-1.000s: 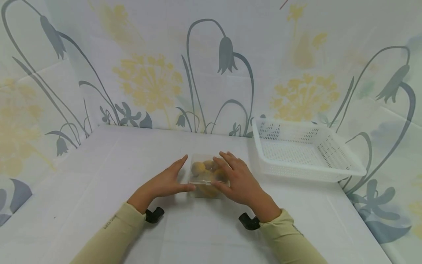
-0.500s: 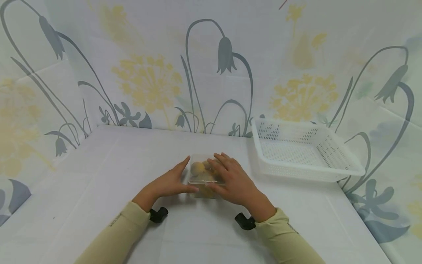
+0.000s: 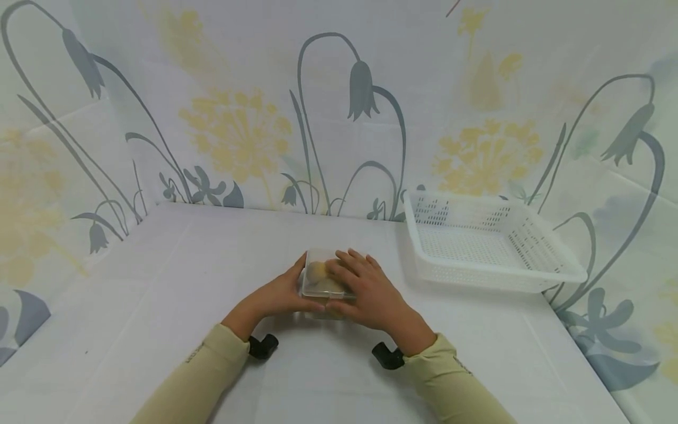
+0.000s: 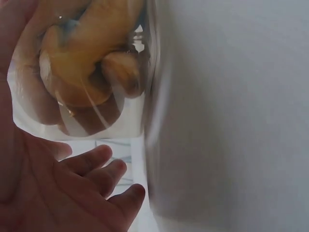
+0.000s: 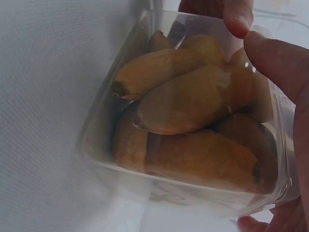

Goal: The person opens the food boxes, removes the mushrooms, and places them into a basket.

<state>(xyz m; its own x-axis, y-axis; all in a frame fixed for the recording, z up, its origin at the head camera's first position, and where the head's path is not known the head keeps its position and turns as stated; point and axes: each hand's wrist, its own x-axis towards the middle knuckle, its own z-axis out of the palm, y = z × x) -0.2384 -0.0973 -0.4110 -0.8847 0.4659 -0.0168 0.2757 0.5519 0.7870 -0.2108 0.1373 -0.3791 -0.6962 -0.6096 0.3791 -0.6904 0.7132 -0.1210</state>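
Note:
A clear lidded plastic box (image 3: 316,288) stands on the white table in the head view. Inside it lie several yellow-brown, elongated pieces (image 5: 188,104) with dark tips, of a kind I cannot tell. My left hand (image 3: 278,296) holds the box's left side, thumb along the near face and fingers toward the back. From the right, my right hand (image 3: 371,294) grips it, fingers spread across the lid and thumb at the front rim. Both thumb tips come together at the front. The right hand hides the lid's right part.
A white perforated plastic basket (image 3: 495,241) stands at the back right of the white-covered table (image 3: 159,294). Behind the table hangs a flower-patterned cloth (image 3: 249,70). A black bent fitting (image 3: 263,346) sits at my left wrist, another (image 3: 388,355) at my right.
Both hands have moved inward and closed on the box from its two sides. The right fingers reach further left over the lid. The box has barely shifted; the basket has stayed put.

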